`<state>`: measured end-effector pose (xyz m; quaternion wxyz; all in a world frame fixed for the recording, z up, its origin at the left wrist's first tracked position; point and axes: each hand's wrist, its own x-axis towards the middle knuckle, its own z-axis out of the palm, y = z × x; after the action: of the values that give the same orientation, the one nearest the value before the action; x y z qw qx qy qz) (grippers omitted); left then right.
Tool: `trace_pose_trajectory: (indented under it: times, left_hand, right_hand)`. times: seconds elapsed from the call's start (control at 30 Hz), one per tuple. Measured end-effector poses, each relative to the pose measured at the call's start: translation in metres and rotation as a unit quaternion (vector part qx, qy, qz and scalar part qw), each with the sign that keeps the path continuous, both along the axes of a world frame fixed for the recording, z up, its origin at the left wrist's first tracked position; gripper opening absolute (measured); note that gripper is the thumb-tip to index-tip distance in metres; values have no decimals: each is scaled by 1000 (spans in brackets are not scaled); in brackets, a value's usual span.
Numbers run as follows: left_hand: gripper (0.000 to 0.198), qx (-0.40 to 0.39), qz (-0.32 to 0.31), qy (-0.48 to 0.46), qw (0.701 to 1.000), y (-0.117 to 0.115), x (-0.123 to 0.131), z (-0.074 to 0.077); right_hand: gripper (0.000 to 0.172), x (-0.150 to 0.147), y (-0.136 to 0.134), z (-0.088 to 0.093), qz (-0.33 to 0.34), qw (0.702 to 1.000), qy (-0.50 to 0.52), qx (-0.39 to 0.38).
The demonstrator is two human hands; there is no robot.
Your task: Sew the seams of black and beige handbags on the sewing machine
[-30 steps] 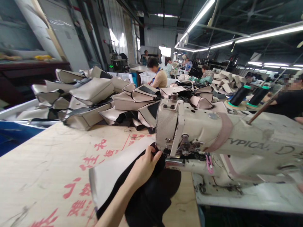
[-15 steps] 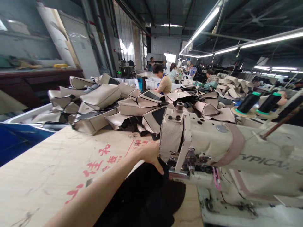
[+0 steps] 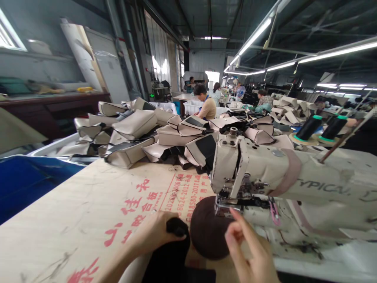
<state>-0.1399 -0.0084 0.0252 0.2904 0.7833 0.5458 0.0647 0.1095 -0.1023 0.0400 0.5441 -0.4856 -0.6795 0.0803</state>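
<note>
A dark brown round piece [image 3: 207, 232] is lying flat on the table [image 3: 44, 220] between the hands, its far edge reaching the presser foot [image 3: 232, 203] of a sewing machine [image 3: 282, 177]. The left hand [image 3: 154, 232] is closed firmly around bunched black fabric [image 3: 173, 251], which is touching the round piece's near-left edge, though I cannot tell whether the two are joined. The grip seems to be keeping the loose fabric gathered away from the foot, leaving the round piece open to view and close to the needle area. The right hand [image 3: 250, 251] is open, with its fingers spread and thumb apart, gripping nothing and hovering just beside the piece's right edge.

Beyond the hands, a heap of beige-and-black bags [image 3: 159, 135] is lying along the table's far side, while two black thread cones [image 3: 321, 127] are standing past the machine, farther right. A co-worker [image 3: 207, 108] is sitting beyond the heap.

Unlike the earlier frame, the left hand is drawn back from the foot, the round piece is showing, and the right hand is appearing.
</note>
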Motion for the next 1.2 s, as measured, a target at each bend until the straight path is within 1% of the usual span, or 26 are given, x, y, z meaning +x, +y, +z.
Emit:
trace_pose_trajectory:
  times: [0.03,0.1,0.17,0.2,0.23,0.27,0.33,0.37,0.4,0.43,0.5,0.57,0.6,0.63,0.67,0.7,0.73,0.8,0.83,0.9,0.97,1.03,1.07,1.1,1.13,1.2]
  left_hand:
    - [30,4,2,-6,1000,-2,0,-3]
    - [31,10,-6,-14,1000,-3,-4,-8]
    - [32,20,-15,-8,1000,-3,-7,-12]
    - [33,27,-15,2,1000,-2,-6,-14]
    - [33,35,-13,14,999,-2,-4,-15]
    - [33,45,-11,28,999,-1,1,-16]
    - [31,63,-21,55,996,-1,14,-17]
    - [30,71,-34,69,994,-1,20,-18]
    - [29,78,-53,81,992,-2,25,-18]
    - [27,82,-71,93,990,-4,26,-18]
    - [22,81,-83,119,986,-11,15,-18]
    - [20,71,-43,154,985,-23,-10,-17]
    - [20,63,-9,172,983,-31,-24,-14]
    - [20,56,18,189,980,-39,-37,-11]
    - [20,53,28,200,978,-47,-46,-6]
    - [19,55,21,206,977,-55,-52,0]
    - [19,58,0,211,976,-62,-52,7]
    - [19,74,-46,217,972,-70,-42,27]
    - [20,87,-59,220,970,-70,-34,39]
    - [16,130,-68,226,963,-61,-15,67]
    - [8,197,-81,227,950,-42,4,97]
    - [5,273,-104,228,929,-17,24,124]
    - [7,308,-110,228,917,-3,34,134]
    - [10,330,-110,228,910,9,43,140]
    - [11,339,-104,229,906,19,52,143]
    - [12,318,-104,232,913,27,62,139]
  right_hand:
    - [38,-16,11,2,15,999,29,-25]
    - [40,-46,30,6,9,990,125,-57]
    - [32,-68,43,5,-28,972,223,-68]
    - [28,-73,47,1,-41,968,239,-66]
    - [25,-74,49,-5,-53,972,221,-59]
    - [23,-71,51,-11,-60,983,168,-47]
    - [21,-53,51,-20,-53,998,2,-14]
    - [19,-40,50,-21,-41,996,-77,0]
    - [18,-26,48,-19,-29,990,-134,9]
    - [17,-13,45,-15,-23,986,-166,23]
    - [20,4,36,-4,-39,983,-163,81]
    - [25,5,24,0,-66,980,-126,142]
    - [25,-2,18,-3,-59,979,-122,154]
    - [25,-12,14,-10,-33,978,-137,151]
    - [26,-25,10,-18,2,977,-166,131]
    - [30,-37,9,-27,37,971,-209,108]
    - [36,-48,9,-36,61,962,-251,90]
    - [44,-59,15,-46,93,949,-298,52]
    - [43,-59,20,-47,103,950,-293,39]
    - [35,-49,33,-39,112,963,-240,42]
    - [26,-37,46,-25,69,984,-152,68]
    - [21,-32,58,-12,-14,993,-71,98]
    - [21,-34,64,-7,-64,992,-37,106]
    - [21,-38,68,-4,-115,987,-13,112]
    - [21,-43,71,-3,-161,980,0,120]
    - [21,-54,73,-4,-217,969,-5,122]
